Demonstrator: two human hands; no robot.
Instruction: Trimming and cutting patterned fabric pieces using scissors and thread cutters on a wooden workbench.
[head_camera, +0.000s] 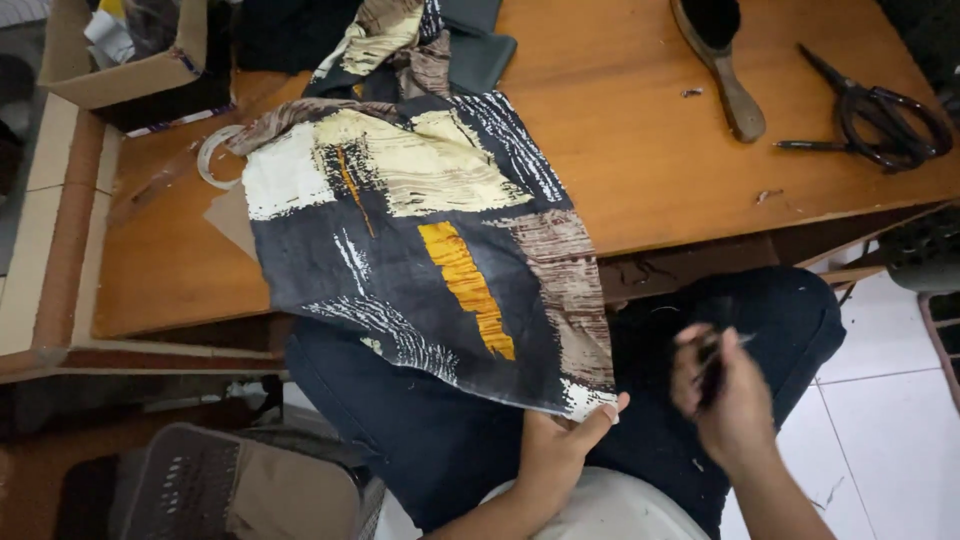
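A patterned cloth (420, 240) in dark blue, cream, brown and yellow hangs from the wooden table (640, 150) down over my lap. My left hand (560, 445) grips the cloth's lower corner from beneath, thumb on top. To the right, above my knee, my right hand (725, 395) is blurred and closed on a thin dark tool (718, 355), apart from the cloth.
Large black scissors (885, 115) and a pen lie at the table's right end. A wooden-handled brush (725, 60) rests at the back. A cardboard box (125, 50) stands at the back left, a tape roll (215, 155) beside the cloth. A grey plastic basket (190, 485) sits on the floor.
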